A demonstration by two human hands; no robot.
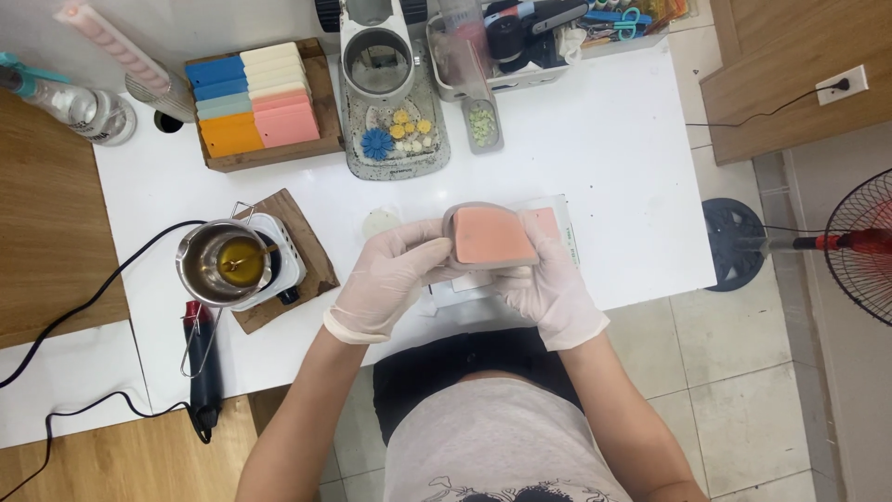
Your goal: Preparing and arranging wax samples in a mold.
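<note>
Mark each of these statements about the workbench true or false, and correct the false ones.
1. Both hands hold a grey mould filled with pink material. True: the left hand and right hand grip the mould from either side.
2. The hands are bare. False: both wear pale gloves.
3. The metal pot sits on a small white heater. True.
4. The wooden tray holds only blue blocks. False: it holds blue, cream, pink and orange blocks.
5. A fan stands on the white table. False: it stands on the tiled floor to the right.
</note>
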